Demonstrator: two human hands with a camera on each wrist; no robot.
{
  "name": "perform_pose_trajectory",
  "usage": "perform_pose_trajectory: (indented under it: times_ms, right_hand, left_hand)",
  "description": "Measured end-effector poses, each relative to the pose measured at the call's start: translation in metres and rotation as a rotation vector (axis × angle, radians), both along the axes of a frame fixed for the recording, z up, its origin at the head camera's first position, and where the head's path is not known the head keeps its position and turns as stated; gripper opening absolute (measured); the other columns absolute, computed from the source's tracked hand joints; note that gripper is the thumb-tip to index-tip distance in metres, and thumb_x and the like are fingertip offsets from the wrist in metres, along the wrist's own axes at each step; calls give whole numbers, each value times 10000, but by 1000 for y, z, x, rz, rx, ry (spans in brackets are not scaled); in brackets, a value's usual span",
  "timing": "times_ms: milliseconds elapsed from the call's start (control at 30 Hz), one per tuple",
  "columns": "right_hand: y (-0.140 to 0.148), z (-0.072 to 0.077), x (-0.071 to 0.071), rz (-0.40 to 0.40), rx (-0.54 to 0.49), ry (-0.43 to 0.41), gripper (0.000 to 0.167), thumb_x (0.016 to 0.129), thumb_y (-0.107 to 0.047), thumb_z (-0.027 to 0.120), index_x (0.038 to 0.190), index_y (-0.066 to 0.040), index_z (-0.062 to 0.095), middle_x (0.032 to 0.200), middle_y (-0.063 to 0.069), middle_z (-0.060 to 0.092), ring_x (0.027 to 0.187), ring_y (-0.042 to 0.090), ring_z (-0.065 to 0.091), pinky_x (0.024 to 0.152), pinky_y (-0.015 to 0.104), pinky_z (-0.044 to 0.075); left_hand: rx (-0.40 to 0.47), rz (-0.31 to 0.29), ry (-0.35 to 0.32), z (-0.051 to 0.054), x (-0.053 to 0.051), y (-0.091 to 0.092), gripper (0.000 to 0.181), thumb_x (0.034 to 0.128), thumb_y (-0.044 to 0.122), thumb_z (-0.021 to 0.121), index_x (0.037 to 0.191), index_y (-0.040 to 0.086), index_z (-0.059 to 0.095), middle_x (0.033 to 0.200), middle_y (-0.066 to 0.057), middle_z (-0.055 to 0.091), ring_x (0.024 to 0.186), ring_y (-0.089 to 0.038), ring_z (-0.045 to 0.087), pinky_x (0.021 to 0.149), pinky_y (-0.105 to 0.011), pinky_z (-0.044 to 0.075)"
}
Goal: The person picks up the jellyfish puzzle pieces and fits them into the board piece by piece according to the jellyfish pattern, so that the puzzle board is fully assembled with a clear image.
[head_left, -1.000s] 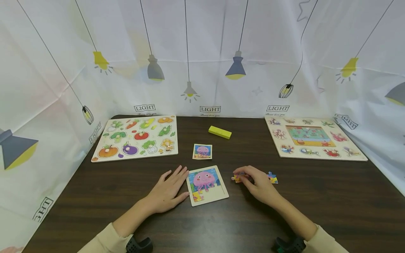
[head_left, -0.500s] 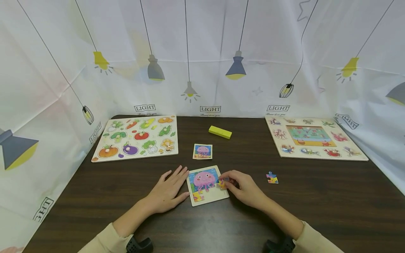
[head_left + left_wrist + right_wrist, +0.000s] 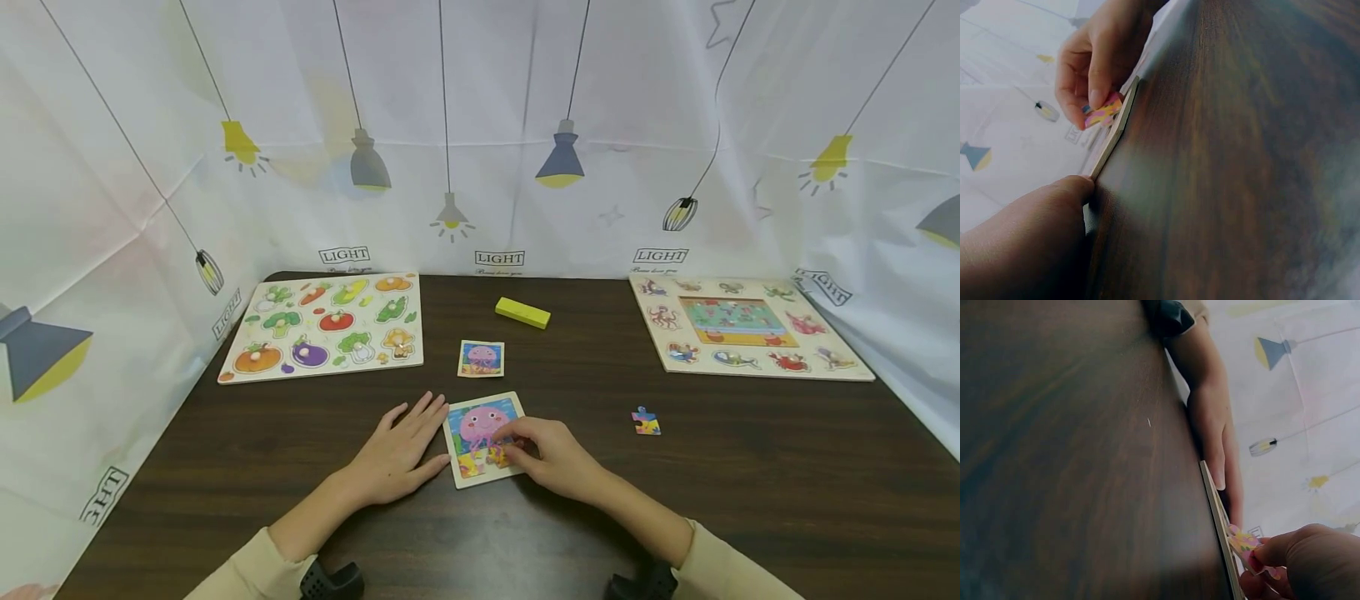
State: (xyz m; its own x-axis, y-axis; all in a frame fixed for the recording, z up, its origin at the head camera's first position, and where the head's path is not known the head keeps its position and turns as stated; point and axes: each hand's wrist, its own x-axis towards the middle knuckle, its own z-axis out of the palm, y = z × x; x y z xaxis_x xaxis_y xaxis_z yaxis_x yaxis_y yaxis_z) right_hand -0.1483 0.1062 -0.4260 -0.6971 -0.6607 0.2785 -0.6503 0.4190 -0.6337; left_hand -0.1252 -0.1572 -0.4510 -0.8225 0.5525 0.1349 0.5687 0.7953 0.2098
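A square jigsaw tray point(image 3: 462, 482) with a pink jellyfish picture lies in the middle of the table. My left hand point(image 3: 401, 454) rests flat on the table, its fingers straight and touching the tray's left edge. Between thumb and fingers, my right hand point(image 3: 555, 457) pinches a yellow and pink puzzle piece point(image 3: 1244, 540) over the tray's lower part. In the left wrist view that puzzle piece point(image 3: 1104, 111) is tilted above the tray. Another puzzle piece point(image 3: 646, 421), blue and yellow, lies on the table to the right.
Behind the tray lies a small jellyfish picture card point(image 3: 481, 359), with a yellow block point(image 3: 522, 313) farther back. A vegetable puzzle board point(image 3: 321, 328) stands back left and a sea-animal board point(image 3: 750, 328) back right. A printed curtain point(image 3: 480, 100) borders the table.
My right hand has carried the puzzle piece leftward from the table to above the tray's lower part. The left hand and the other piece have stayed put.
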Motion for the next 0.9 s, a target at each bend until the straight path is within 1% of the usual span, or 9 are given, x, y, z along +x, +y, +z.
perform_pose_trajectory:
  times_ms: [67, 200, 400, 467, 533, 633, 767, 867, 900]
  right_hand:
    - [-1, 1, 1, -9, 3, 2, 133, 836, -57, 659, 962, -96, 675, 828, -52, 620, 699, 44, 500, 632, 221, 460]
    - [-4, 1, 2, -30, 1, 4, 131, 816, -62, 680, 939, -105, 686, 775, -93, 583, 653, 38, 472, 576, 209, 431]
    - [-9, 1, 1, -48, 10, -25, 115, 819, -84, 682, 930, -111, 694, 738, -106, 556, 620, 28, 452, 543, 199, 408]
    - [-10, 1, 1, -51, 14, -22, 117, 814, -84, 687, 928, -110, 695, 737, -107, 555, 618, 27, 454, 542, 197, 410]
    - [-12, 0, 2, -49, 18, -5, 116, 804, -78, 695, 917, -108, 693, 743, -105, 556, 621, 29, 463, 543, 194, 415]
    - [-13, -1, 3, -43, 33, 51, 115, 790, -81, 707, 900, -106, 687, 749, -96, 549, 625, 38, 470, 540, 188, 410]
    - [-14, -3, 4, -55, 79, 157, 104, 782, -141, 723, 881, -130, 696, 797, -83, 572, 713, 66, 465, 630, 234, 380]
    - [-14, -4, 5, -72, 107, 200, 89, 783, -191, 729, 866, -165, 707, 851, -82, 582, 789, 85, 439, 683, 289, 335]
    - [-15, -4, 5, -75, 110, 202, 85, 784, -202, 730, 861, -173, 710, 862, -82, 582, 797, 90, 431, 689, 298, 327]
  left_hand:
    - [-1, 0, -1, 1, 0, 0, 676, 957, 507, 319, 1468, 82, 192, 1517, -61, 163, 1388, -180, 79, 1067, -470, 124]
    - [-6, 3, -1, 1, -1, 1, 676, 957, 510, 312, 1469, 85, 191, 1518, -57, 161, 1388, -175, 71, 1067, -471, 125]
    - [-8, 6, -5, 1, -1, 1, 678, 956, 510, 317, 1467, 81, 198, 1516, -60, 169, 1388, -177, 74, 1067, -472, 125]
    - [-9, 7, -5, 1, -1, 1, 677, 956, 510, 317, 1466, 81, 199, 1515, -61, 169, 1388, -179, 78, 1067, -472, 127]
    - [-9, 7, -5, 1, -1, 1, 677, 956, 509, 319, 1466, 80, 200, 1515, -61, 171, 1387, -181, 82, 1066, -473, 129]
    - [-6, 6, -5, 1, 0, 1, 676, 956, 508, 321, 1466, 81, 201, 1514, -61, 172, 1387, -182, 85, 1066, -473, 129]
    - [-1, 7, -8, 0, 0, 1, 676, 956, 508, 321, 1467, 83, 199, 1515, -57, 170, 1388, -177, 79, 1067, -470, 126]
    - [0, 8, -5, 0, 0, 0, 679, 956, 512, 315, 1467, 82, 197, 1516, -57, 168, 1388, -175, 75, 1067, -468, 124]
    - [1, 7, -2, -1, 0, 0, 679, 956, 514, 313, 1467, 82, 197, 1516, -58, 168, 1388, -176, 76, 1067, -468, 124]
